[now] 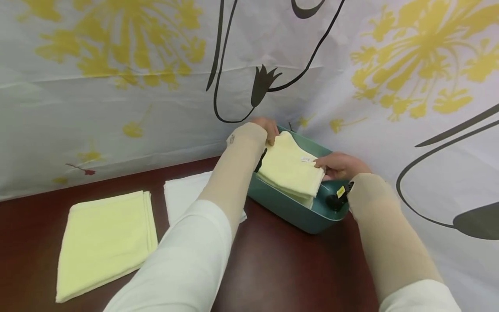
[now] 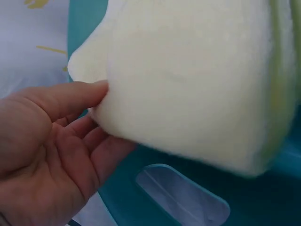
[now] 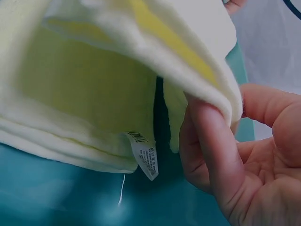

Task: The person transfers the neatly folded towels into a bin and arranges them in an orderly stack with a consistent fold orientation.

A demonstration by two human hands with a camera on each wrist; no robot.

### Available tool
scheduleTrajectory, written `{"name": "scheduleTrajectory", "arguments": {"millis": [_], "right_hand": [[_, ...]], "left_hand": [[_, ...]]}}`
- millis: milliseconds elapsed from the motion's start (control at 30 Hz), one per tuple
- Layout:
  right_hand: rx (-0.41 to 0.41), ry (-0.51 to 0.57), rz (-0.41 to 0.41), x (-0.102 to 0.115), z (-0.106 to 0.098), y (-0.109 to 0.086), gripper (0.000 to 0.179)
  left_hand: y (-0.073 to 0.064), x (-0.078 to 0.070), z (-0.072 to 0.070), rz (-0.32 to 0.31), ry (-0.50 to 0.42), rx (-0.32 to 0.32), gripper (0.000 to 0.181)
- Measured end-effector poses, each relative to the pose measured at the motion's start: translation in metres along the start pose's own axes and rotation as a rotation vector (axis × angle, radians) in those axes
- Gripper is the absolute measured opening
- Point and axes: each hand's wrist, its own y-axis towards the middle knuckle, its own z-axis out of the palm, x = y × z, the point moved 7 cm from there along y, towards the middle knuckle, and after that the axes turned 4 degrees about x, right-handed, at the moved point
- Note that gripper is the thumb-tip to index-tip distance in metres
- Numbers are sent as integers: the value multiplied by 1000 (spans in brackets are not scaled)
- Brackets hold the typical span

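Note:
A pale yellow folded towel [image 1: 290,167] lies in a teal plastic bin [image 1: 282,210], on top of other yellow folded cloth. My left hand [image 1: 267,128] pinches its far left corner, thumb above and fingers beneath, as the left wrist view shows. At the opposite side, my right hand [image 1: 340,165] pinches an edge of the same towel between thumb and fingers. That edge is lifted in the right wrist view, baring a lower yellow towel [image 3: 80,89] with a printed white tag [image 3: 145,157]. An oval handle slot [image 2: 186,197] opens in the bin's end below my left hand.
Another folded yellow towel [image 1: 107,242] lies at the left on the dark red-brown table [image 1: 284,268]. Beside it is a folded white cloth [image 1: 183,195], partly hidden by my left arm. A patterned white curtain [image 1: 163,108] hangs close behind the bin and along its right.

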Motion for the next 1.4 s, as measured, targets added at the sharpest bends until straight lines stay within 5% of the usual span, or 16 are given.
{"name": "scheduleTrajectory", "arguments": {"millis": [133, 367, 500, 733, 1000, 1200, 1333, 1400], "right_hand": [[-12, -42, 6, 0, 7, 4, 36], [-35, -113, 58, -7, 14, 11, 36], [-53, -81, 91, -14, 14, 12, 37], [-115, -90, 111, -18, 12, 14, 39], [-136, -147, 140, -20, 15, 23, 37], [-127, -205, 148, -18, 21, 30, 39], [-128, -240, 154, -17, 23, 32, 39], [-126, -255, 155, -16, 22, 34, 40]], "left_hand": [[-5, 10, 5, -55, 50, -23, 47], [-6, 30, 17, -152, -77, -79, 48], [-1, 31, 22, -157, -88, -46, 47], [-47, 11, 25, -165, 118, 69, 48], [-12, 39, 36, -191, 189, 141, 46], [-10, 48, 41, -150, 251, 171, 46], [9, 59, 45, -112, 323, 262, 52], [14, 65, 43, -133, 308, 253, 49]]}}
